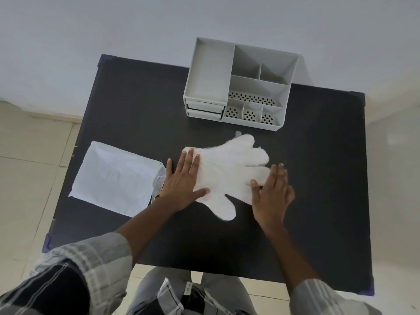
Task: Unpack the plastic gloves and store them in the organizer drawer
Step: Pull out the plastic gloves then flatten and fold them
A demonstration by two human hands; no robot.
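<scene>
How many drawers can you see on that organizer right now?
2. Both sit stacked at the organizer's front left, under the big tray: upper drawer and lower drawer. Both look closed. Others could be hidden from this angle.

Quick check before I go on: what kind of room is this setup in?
Probably a plain indoor room with a small work table, not a kitchen or shop. A black tabletop stands against a bare white wall on a pale tiled floor, holding only a grey desk organizer and glove supplies.
</scene>
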